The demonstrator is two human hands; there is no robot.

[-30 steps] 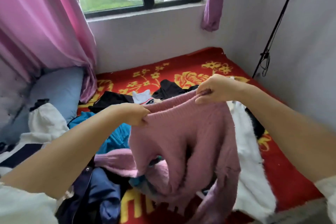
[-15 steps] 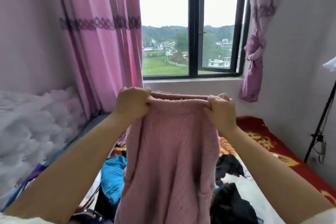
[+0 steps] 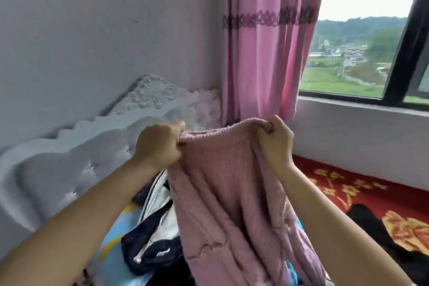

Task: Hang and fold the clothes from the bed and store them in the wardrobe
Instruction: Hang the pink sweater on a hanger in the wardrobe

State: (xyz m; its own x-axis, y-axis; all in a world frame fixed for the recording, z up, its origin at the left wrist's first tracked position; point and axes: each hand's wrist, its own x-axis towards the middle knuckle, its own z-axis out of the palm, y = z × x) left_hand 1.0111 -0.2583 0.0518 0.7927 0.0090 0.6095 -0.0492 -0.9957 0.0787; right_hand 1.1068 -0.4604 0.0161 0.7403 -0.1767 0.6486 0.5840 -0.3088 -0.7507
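From the head camera, we are holding a pink knitted sweater [image 3: 234, 197] up in front of us, above the bed. Our left hand [image 3: 160, 144] is gripping one end of its ribbed top edge with curled fingers, and our right hand [image 3: 276, 144] is pinching the other end, the knit bunched in its fist. The sweater is hanging down between our forearms over a navy and white garment [image 3: 151, 246] lying on the bed. A pink curtain [image 3: 267, 42] is hanging behind, beside the padded grey headboard [image 3: 69, 169].

Pink sweater [image 3: 232, 204] hem cut off below; clothes behind hidden.
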